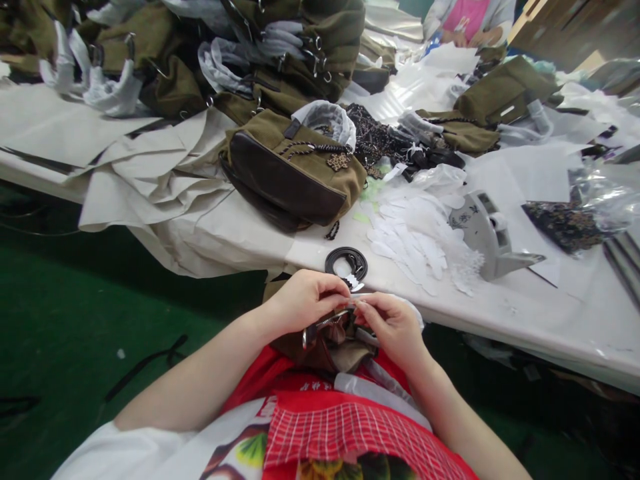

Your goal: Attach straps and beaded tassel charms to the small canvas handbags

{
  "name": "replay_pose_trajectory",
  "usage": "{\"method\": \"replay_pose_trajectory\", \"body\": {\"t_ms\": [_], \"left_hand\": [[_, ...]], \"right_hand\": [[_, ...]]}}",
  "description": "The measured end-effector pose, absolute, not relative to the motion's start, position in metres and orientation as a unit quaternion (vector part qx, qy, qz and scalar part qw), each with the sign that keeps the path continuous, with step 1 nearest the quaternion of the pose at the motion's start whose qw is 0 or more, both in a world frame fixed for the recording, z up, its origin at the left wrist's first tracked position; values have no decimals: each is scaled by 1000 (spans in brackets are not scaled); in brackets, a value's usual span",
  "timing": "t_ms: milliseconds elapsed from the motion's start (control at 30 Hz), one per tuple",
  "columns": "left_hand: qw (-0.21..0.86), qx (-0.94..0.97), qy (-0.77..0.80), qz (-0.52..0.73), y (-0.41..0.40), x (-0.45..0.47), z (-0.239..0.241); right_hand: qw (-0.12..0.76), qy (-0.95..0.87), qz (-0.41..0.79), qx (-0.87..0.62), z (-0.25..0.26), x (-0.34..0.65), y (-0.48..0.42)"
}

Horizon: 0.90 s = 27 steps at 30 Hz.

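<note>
Over my lap lies an olive handbag (295, 347), its zipped opening turned up toward me. My left hand (307, 300) is closed in a pinch above that opening. Close beside it, my right hand (393, 323) pinches too, the fingertips of both nearly meeting. Whatever thin, pale thing is between them is too small to name. Just beyond my fingers, a coiled black strap (330, 261) rests at the table edge, with a small white tag (356, 285) by it. Part of the handbag is hidden under my hands.
On the table (240, 230) sits a finished-looking olive and dark brown bag (295, 177). To its right are a pile of white tags (407, 233) and a grey tape dispenser (493, 233). Heaped olive bags (310, 60) stand behind. A person (470, 27) is across the table.
</note>
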<state>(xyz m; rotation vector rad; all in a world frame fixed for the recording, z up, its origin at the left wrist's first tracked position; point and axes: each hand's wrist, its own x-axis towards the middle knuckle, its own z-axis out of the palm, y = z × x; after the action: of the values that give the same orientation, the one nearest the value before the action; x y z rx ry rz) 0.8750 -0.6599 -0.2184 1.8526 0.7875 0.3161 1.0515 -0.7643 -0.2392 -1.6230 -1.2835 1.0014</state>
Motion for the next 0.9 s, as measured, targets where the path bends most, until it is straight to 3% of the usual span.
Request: {"method": "replay_pose_trajectory", "body": {"t_ms": [500,900], "left_hand": [[491,793,318,169,-665,879,-218],[457,827,287,159,-659,879,-217]], "right_hand": [[374,-621,261,-637,-228,1047,-764],[353,-641,279,-622,-229,1055,-767]]}}
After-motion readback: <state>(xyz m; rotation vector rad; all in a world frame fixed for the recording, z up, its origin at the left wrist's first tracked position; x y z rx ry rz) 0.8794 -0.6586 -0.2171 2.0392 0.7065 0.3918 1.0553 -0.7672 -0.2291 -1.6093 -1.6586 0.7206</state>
